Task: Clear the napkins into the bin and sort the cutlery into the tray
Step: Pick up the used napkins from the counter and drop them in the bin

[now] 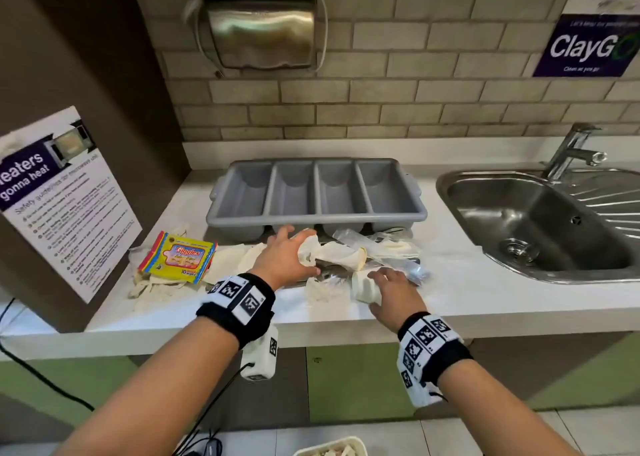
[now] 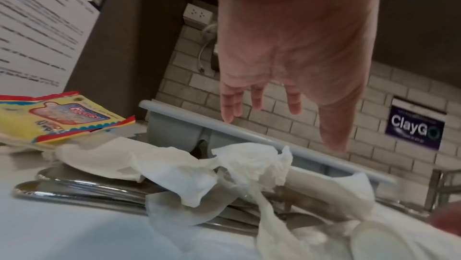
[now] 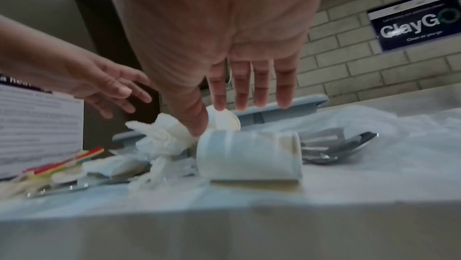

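While both hands reach in: the mess lies on the white counter (image 1: 485, 293), in front of the tray.
Napkins: crumpled white napkins (image 2: 174, 167) sprawl across the counter's middle, some lying over the cutlery; more flat ones sit under and beside the yellow packet.
Rolled napkin: a white roll (image 3: 249, 157) lies on its side near the counter's front edge, just under the right hand.
Cutlery: metal handles (image 2: 82, 189) poke out leftward from under the napkins; a fork and spoon (image 3: 336, 147) lie just right of the roll, partly under clear plastic wrap (image 1: 377, 244).
Tray: grey tray (image 1: 317, 192) with four compartments stands behind the pile, against the wall side; nothing shows inside them.
Left hand: left hand (image 1: 282, 258) hovers over the crumpled napkins with fingers spread and only lightly bent; the wrist view shows air between fingertips and paper, so it grips nothing.
Right hand: right hand (image 1: 391, 293) is stretched out flat, fingers straight and together, its thumb touching the roll's left end; it holds nothing.
Packet: yellow "Giggles" packet (image 1: 178, 256) lies left of the pile, on napkins.
Sink: steel sink (image 1: 540, 227) and tap (image 1: 571, 150) sit to the right, well apart.
Wall: a metal dispenser (image 1: 261, 33), a "ClayGo" sign (image 1: 588, 45) and a microwave notice (image 1: 59, 199) on the left.
Floor: a white container's rim (image 1: 332, 447) shows below, contents unclear.
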Action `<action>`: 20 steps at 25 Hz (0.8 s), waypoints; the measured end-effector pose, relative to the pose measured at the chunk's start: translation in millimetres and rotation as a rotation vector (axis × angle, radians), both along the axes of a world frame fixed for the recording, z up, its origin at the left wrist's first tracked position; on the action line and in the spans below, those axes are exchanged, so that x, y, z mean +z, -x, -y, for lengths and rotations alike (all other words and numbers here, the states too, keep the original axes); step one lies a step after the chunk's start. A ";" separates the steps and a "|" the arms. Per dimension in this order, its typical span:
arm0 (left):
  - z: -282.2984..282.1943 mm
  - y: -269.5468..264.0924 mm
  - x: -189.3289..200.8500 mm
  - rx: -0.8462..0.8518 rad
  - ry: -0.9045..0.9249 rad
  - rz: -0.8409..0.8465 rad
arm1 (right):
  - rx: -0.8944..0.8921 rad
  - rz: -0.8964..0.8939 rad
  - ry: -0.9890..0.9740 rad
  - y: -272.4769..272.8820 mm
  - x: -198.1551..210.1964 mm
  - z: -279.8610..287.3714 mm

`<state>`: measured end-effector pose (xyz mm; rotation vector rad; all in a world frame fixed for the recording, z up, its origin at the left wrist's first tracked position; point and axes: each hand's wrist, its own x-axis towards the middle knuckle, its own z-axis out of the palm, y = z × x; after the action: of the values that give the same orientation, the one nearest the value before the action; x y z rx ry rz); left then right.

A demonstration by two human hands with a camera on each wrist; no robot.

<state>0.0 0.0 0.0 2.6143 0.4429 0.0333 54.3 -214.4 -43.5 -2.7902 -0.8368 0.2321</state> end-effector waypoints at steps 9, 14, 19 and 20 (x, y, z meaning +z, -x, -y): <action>-18.8 -48.8 -31.1 -0.013 -0.198 -0.204 | -0.027 -0.034 0.143 -21.1 -27.7 -10.8; -26.5 -56.3 -47.1 0.105 0.008 -0.073 | -0.040 -0.087 0.139 -31.9 -32.6 -20.9; -40.3 -57.0 -42.0 0.243 0.242 0.154 | -0.060 0.035 0.127 -30.9 -37.7 -20.2; -42.1 -54.8 -36.5 0.253 0.241 0.197 | -0.047 0.079 0.118 -31.4 -37.6 -18.9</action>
<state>54.8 42.1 -36.5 2.2790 0.6600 0.2998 85.7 -195.5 -81.0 -2.9426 -0.7987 0.1688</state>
